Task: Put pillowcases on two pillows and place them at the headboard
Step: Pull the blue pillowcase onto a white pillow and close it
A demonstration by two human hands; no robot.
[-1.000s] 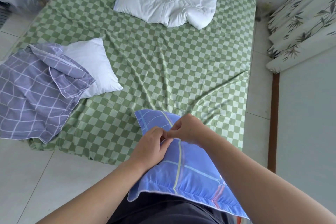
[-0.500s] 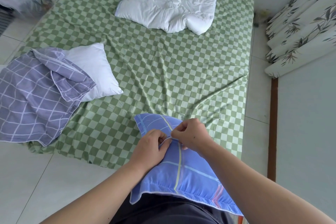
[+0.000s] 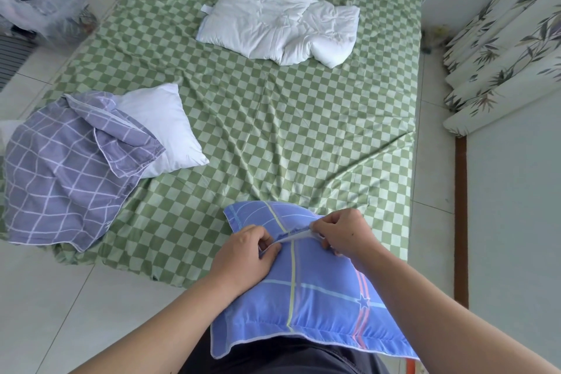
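We see the left hand (image 3: 243,255) and the right hand (image 3: 344,232) each pinching the opening edge of the blue pillowcase (image 3: 309,307), which lies at the foot of the green checked bed (image 3: 273,118). A half-covered white pillow (image 3: 161,118) rests left.

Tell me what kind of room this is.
Most likely a bedroom: a bed with a green checked sheet, loose pillows such as the white pillow on it, and a leaf-print curtain at the right.
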